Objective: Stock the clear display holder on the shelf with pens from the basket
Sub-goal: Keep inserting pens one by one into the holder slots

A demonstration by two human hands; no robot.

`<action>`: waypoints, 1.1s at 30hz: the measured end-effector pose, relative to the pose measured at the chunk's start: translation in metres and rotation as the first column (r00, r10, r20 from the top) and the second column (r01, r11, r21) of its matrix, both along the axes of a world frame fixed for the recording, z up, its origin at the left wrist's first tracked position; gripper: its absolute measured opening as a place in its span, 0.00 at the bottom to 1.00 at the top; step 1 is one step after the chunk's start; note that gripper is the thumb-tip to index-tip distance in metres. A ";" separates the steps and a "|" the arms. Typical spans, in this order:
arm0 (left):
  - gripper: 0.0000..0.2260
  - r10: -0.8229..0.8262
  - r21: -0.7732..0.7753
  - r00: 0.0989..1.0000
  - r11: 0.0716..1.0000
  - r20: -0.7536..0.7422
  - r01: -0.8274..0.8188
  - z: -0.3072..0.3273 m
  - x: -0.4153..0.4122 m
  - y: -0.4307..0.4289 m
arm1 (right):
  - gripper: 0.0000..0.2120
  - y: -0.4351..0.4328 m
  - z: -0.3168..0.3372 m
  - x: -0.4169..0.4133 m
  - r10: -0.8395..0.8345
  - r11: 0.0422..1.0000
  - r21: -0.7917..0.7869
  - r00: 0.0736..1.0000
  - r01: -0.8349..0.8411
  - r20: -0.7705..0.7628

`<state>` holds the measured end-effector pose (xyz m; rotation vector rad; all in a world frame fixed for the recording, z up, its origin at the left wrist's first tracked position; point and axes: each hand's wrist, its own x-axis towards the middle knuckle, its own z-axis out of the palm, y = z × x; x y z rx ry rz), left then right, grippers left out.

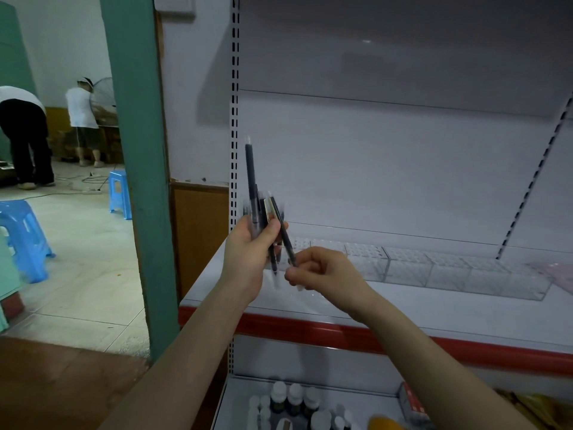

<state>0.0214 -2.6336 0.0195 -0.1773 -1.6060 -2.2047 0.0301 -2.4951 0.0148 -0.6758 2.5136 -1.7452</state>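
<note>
- Left hand (pixel 248 252), centre of the frame: fingers curled round a bunch of dark pens (pixel 258 212), held roughly upright, one sticking up above the others.
- Right hand (pixel 322 271), just right of it: fingertips pinch the lower end of one slanted pen (pixel 286 240) in that bunch.
- Clear holder (pixel 434 268): lies along the white shelf (pixel 403 308), centre right, behind the hands.
- Bottles (pixel 294 395): bottom centre.
- Blue stools (pixel 24 231): left.

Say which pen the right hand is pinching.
The slanted pen, rightmost of the bunch; right hand pinches its lower end. The rest sit only in the left hand.
</note>
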 end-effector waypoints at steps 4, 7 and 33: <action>0.04 0.142 0.001 0.988 0.990 -0.059 -0.142 0.004 -0.002 -0.008 | 0.05 0.009 0.004 -0.004 -0.048 0.999 -0.009 0.999 0.048 -0.015; 0.06 0.205 -0.041 0.974 0.977 -0.100 -0.210 0.006 -0.004 -0.016 | 0.06 0.017 0.007 -0.006 -0.058 0.997 0.051 0.998 0.056 0.027; 0.06 0.103 -0.082 0.994 0.992 0.022 -0.101 -0.009 -0.029 -0.021 | 0.08 -0.015 0.043 -0.110 -0.443 0.870 -0.293 0.890 0.397 -0.107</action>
